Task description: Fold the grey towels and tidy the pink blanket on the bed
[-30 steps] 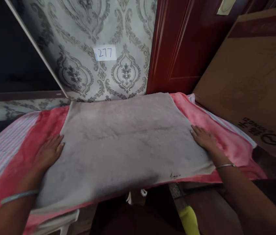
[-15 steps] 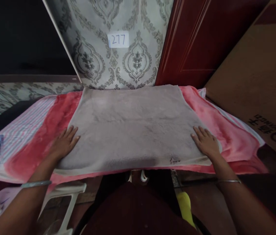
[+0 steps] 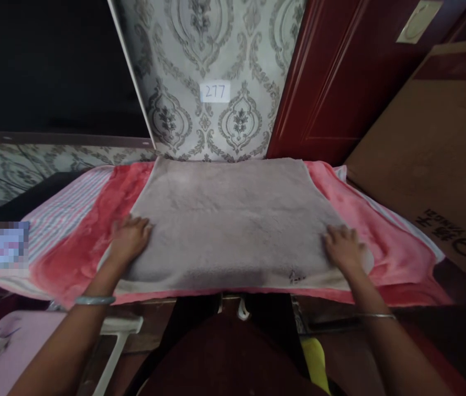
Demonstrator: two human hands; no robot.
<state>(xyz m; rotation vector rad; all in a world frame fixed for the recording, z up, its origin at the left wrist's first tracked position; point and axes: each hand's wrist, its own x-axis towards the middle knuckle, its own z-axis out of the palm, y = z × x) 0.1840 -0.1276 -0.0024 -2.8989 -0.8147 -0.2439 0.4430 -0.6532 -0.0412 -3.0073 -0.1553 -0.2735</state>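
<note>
A grey plush cloth (image 3: 233,220) lies spread flat over a pink blanket (image 3: 80,231) in the head view, with a small dark mark near its front right edge. My left hand (image 3: 131,237) rests on the left edge of the grey cloth, its fingers slightly bent and a little blurred. On the right side of the same cloth, my right hand (image 3: 344,247) touches the surface with its fingers apart and bent, smeared somewhat by motion. Neither hand shows a clear hold on the fabric.
Behind stands a patterned wall with a paper label (image 3: 215,91) reading 277. A dark screen (image 3: 51,71) is at the left, a red door (image 3: 319,82) and a cardboard box (image 3: 434,137) at the right. A pale stool (image 3: 119,335) is below.
The view has shifted a little. My fingers, flat and outstretched before, are now more bent. The left hand has moved inward along the cloth's edge; the cloth stays spread.
</note>
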